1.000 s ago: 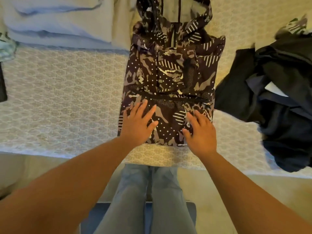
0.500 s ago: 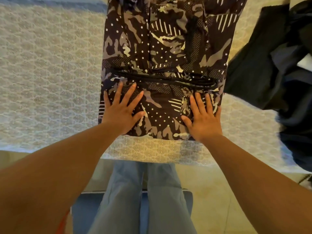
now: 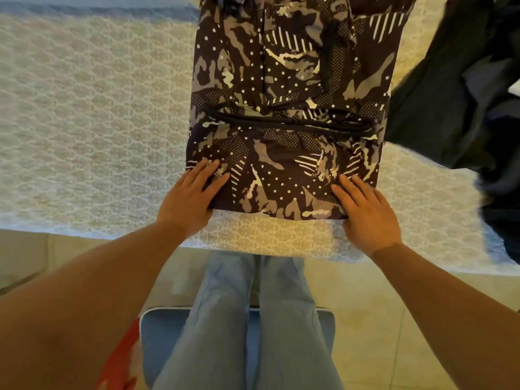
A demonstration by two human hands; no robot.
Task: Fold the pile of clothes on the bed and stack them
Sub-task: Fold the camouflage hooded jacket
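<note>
Camo-print garment [image 3: 287, 108] lay flat on the bed [image 3: 84, 108], w/ white dots & stripes over dark brown/grey patches, running from the near edge of the mattress up past the top of the frame. A dark seam or drawstring line [image 3: 281, 123] crossed it side to side, approx. midway up the visible part. Left hand [image 3: 191, 198] rested flat at the garment's near-left corner, fingers straight & together, tips on the fabric, palm partly on the bedcover; nothing grasped. Right hand [image 3: 365, 212] lay flat at the near-right corner, fingers straight & slightly spread, pressing the cloth, heel of hand just off the hem; also nothing grasped. Both hands well apart, one per corner. Pile of dark clothes [image 3: 455, 94] sat to the right, its edge touching or just beside the garment's right side, couldn't tell which. Bedcover was white w/ a lace-like pattern. Below the bed edge: person's legs in light blue jeans [image 3: 247, 319], standing on a blue mat [image 3: 166, 327] on a pale tiled floor [image 3: 365, 305]; something red [image 3: 121, 361] at lower left, too blurred to ID.
</note>
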